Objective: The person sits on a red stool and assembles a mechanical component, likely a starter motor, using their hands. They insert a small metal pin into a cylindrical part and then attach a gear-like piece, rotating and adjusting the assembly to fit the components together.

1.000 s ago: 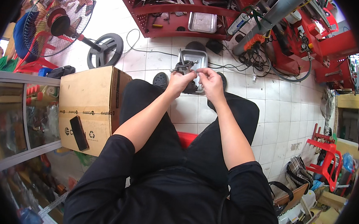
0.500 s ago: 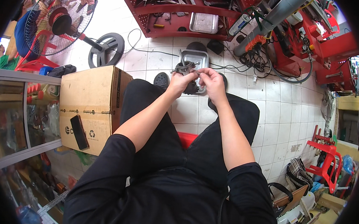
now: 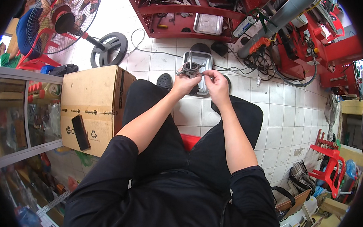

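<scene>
My left hand (image 3: 184, 84) is closed around a small grey metal part (image 3: 191, 67) with a round mouth, which looks like a carburetor. A thin pale rod stands up out of its opening. At the part's right side my right hand (image 3: 217, 83) has thumb and forefinger pinched together; whatever is between them is too small to make out. Both hands are held out beyond my knees. Below and behind them a silver metal tray (image 3: 209, 59) rests on the tiled floor, partly hidden by the part and my fingers.
A red tool cart (image 3: 187, 10) with pliers and a second tray stands ahead. To the left are a cardboard box (image 3: 92, 92) with a phone (image 3: 80, 132) on it and a standing fan (image 3: 65, 21). Cables (image 3: 256, 64) lie at right, near a red machine (image 3: 315, 59).
The metal part has turned more upright, so its round mouth and rod show more clearly. My right fingers have shifted slightly away from my left hand. The whole view has moved a little.
</scene>
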A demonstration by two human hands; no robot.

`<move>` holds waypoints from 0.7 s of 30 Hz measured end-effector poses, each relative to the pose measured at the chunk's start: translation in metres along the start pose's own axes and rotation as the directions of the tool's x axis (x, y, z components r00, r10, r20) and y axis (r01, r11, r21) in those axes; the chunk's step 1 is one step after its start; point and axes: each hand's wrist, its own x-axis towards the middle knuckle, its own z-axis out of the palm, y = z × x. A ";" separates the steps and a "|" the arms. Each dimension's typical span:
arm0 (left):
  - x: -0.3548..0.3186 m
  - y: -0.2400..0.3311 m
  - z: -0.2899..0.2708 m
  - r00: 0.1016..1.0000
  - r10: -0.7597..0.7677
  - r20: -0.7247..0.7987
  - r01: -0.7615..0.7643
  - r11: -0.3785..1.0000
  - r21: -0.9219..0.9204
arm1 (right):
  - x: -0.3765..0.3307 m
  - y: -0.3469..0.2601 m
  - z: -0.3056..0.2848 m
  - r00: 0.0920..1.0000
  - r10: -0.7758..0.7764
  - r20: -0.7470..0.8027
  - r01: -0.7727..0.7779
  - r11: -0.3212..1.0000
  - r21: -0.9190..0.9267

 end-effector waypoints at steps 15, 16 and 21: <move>-0.005 0.009 0.002 0.992 0.127 -0.005 -0.123 0.972 0.202 | -0.004 -0.021 0.000 0.965 -0.243 0.097 0.261 0.866 -0.427; -0.005 0.011 0.002 0.992 0.129 0.001 -0.125 0.964 0.235 | -0.004 -0.021 0.000 0.964 -0.242 0.106 0.264 0.861 -0.434; -0.005 0.012 -0.001 0.991 0.134 0.030 -0.136 0.936 0.326 | -0.004 -0.022 -0.004 0.979 -0.183 0.087 0.203 0.892 -0.405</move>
